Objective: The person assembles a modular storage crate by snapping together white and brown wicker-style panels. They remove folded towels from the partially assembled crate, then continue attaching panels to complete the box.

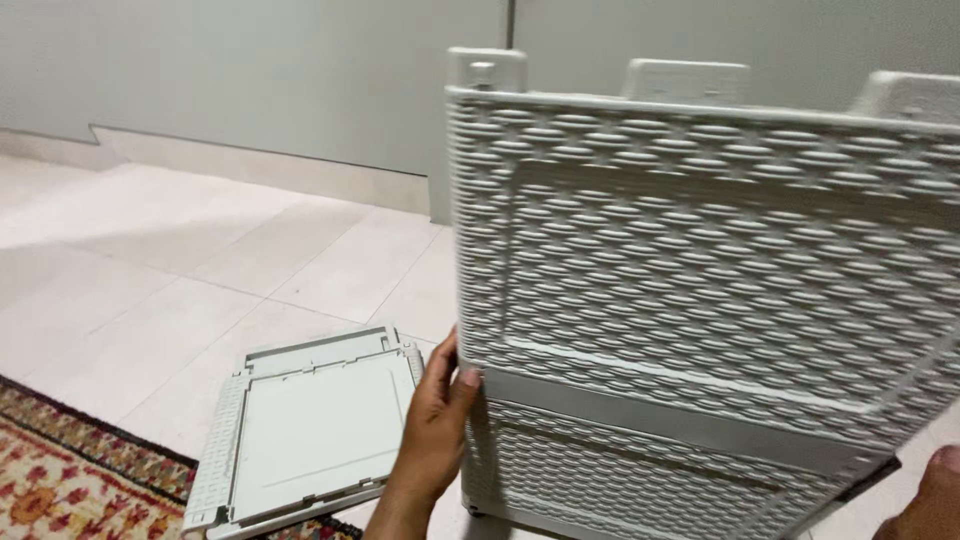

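A large white plastic panel (pixel 700 260) with a woven wicker pattern stands upright and fills the right half of the view; three square tabs stick up from its top edge. My left hand (pixel 435 425) grips its lower left edge, thumb on the front face. My right hand (pixel 925 500) shows only partly at the bottom right corner, at the panel's lower right edge; its hold is hard to make out. Behind and below the panel is another woven white piece (pixel 620 480).
A flat white square panel (pixel 310 430) with a raised rim lies on the tiled floor (pixel 150 260) to the left of my left hand. A patterned red and cream rug (pixel 70 470) covers the bottom left. A grey wall (pixel 250 70) runs behind.
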